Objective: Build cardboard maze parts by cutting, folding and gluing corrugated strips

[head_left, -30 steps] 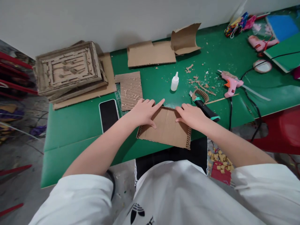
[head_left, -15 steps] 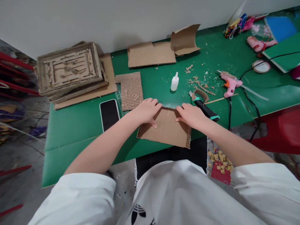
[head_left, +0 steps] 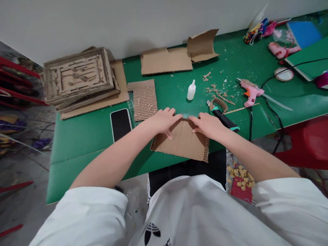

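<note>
A brown cardboard panel (head_left: pixel 183 145) with corrugated strips along its edges lies at the table's front edge. My left hand (head_left: pixel 166 122) grips its far left part, the thumb on the inner face and the fingers over the far edge. On the far right part my right hand (head_left: pixel 202 123) holds the same edge in a like way, its index finger stretched toward the left one. Fingertips beyond the edge are partly hidden. A black and teal utility knife (head_left: pixel 224 119) lies right of my right hand. Behind the panel stands a white glue bottle (head_left: pixel 191 90).
On the green table (head_left: pixel 77 136) lie a phone (head_left: pixel 121 125), a ribbed cardboard sheet (head_left: pixel 144 99) and a pink glue gun (head_left: pixel 252 93) with a black cord. Stacked cardboard frames (head_left: pixel 79 77) stand at the left, and cardboard offcuts (head_left: pixel 166 61) rest against the wall.
My index fingers have moved inward along the panel's far edge, closer to each other. The panel stays nearly in place; the view has shifted slightly.
</note>
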A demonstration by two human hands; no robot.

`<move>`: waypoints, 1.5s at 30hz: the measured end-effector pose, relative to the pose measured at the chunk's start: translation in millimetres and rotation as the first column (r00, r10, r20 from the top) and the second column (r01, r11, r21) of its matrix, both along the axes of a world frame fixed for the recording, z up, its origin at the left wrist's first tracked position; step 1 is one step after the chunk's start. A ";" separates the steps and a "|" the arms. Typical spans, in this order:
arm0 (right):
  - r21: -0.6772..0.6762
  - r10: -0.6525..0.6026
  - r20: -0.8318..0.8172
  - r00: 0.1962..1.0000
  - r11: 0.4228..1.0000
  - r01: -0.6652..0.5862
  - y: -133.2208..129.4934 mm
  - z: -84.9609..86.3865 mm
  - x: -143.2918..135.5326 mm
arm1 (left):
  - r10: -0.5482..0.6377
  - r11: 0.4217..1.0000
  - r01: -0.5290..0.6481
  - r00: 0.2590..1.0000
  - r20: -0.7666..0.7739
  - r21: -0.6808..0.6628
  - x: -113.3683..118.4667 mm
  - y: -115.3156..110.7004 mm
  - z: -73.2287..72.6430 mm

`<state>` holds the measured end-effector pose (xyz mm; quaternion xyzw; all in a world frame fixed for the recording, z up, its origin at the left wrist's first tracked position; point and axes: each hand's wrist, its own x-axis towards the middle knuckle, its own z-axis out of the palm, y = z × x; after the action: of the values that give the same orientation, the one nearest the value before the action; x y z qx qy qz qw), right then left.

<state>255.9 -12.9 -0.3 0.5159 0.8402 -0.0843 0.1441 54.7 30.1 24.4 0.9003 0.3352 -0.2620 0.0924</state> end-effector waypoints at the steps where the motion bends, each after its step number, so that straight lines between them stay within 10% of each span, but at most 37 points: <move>1: -0.010 -0.001 -0.004 1.000 1.000 0.001 0.8 0.3 0.1 | 0.006 1.000 -0.006 1.000 -0.008 -0.003 0.9 -0.1 1.0; 45: 0.041 -0.133 -0.111 0.985 0.990 0.138 -1.5 -3.8 4.3 | 0.052 0.995 -0.050 0.998 0.022 -0.088 -1.1 7.5 -6.3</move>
<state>260.2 -14.4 -4.1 0.5699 0.8116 -0.1012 0.0798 53.6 37.6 18.1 0.8896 0.3453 -0.2630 0.1424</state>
